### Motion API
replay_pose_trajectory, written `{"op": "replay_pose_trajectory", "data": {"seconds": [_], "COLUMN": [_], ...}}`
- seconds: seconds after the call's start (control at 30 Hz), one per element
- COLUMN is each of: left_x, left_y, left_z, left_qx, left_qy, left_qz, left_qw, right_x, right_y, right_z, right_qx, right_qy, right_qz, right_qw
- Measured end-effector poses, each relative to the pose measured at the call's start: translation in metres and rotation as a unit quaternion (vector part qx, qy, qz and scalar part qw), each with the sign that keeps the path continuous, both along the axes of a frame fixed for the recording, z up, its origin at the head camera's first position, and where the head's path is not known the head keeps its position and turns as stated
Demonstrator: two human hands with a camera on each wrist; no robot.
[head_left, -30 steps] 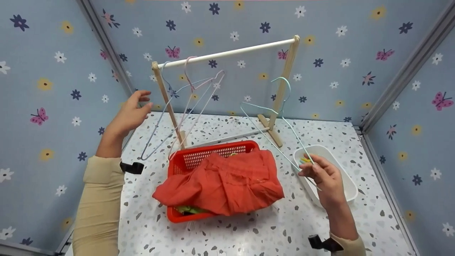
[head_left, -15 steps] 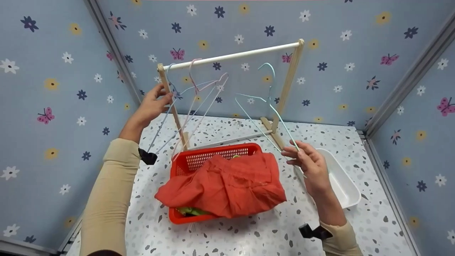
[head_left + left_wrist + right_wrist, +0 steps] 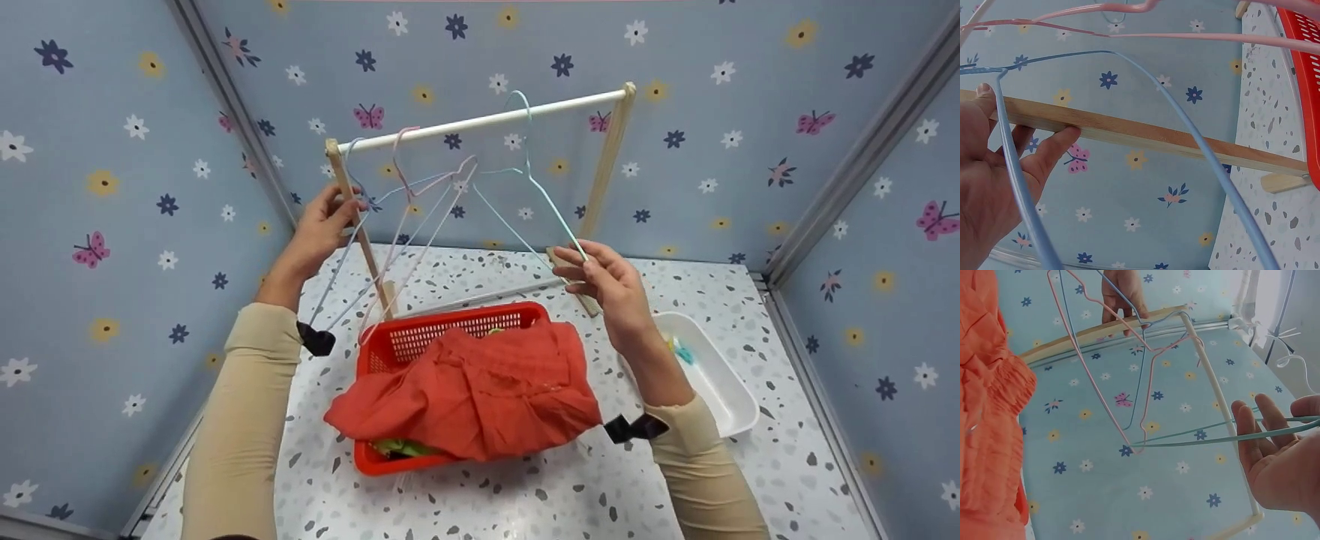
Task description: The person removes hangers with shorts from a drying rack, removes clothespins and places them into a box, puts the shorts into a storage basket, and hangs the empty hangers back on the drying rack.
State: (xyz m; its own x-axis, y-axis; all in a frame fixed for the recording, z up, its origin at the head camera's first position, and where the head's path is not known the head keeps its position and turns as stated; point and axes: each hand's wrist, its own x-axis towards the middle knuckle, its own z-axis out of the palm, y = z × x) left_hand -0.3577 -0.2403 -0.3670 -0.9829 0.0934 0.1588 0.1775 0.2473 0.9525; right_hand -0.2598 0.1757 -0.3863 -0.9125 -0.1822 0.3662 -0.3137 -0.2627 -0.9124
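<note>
My left hand [image 3: 319, 232] grips the left wooden post [image 3: 1145, 134] of a small clothes rack, thumb on one side and fingers on the other. My right hand [image 3: 615, 289] pinches a mint-green hanger [image 3: 556, 216] low on its side wire. The green hook stands level with the white rod [image 3: 465, 124]; whether it rests on the rod I cannot tell. A blue hanger [image 3: 1176, 107] and a pink hanger [image 3: 397, 159] hang from the rod's left end, the blue one close to my left hand.
Below the rack sits a red basket [image 3: 450, 313], with a crumpled red garment [image 3: 480, 382] draped over it and something green beneath. To the right stands a white tub [image 3: 720, 397] with small coloured pieces [image 3: 683, 352] inside. Patterned walls enclose the speckled table.
My right hand has carried the green hanger up and left to the rod. My left hand has moved right from free air and taken hold of the rack's post.
</note>
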Motion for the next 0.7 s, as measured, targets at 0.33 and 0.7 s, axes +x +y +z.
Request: {"op": "replay_pose_trajectory", "data": {"seconds": [0.33, 0.7], "left_x": [-0.008, -0.006], "left_y": [0.001, -0.006], "left_z": [-0.012, -0.015], "left_qx": [0.009, 0.002], "left_qy": [0.016, 0.036], "left_qz": [-0.001, 0.005], "left_qw": [0.9998, 0.9993], "right_x": [-0.017, -0.030], "right_y": [-0.025, -0.036], "right_z": [0.005, -0.007], "right_qx": [0.008, 0.019], "right_qy": [0.003, -0.013], "right_qz": [-0.011, -0.019], "right_qw": [1.000, 1.000]}}
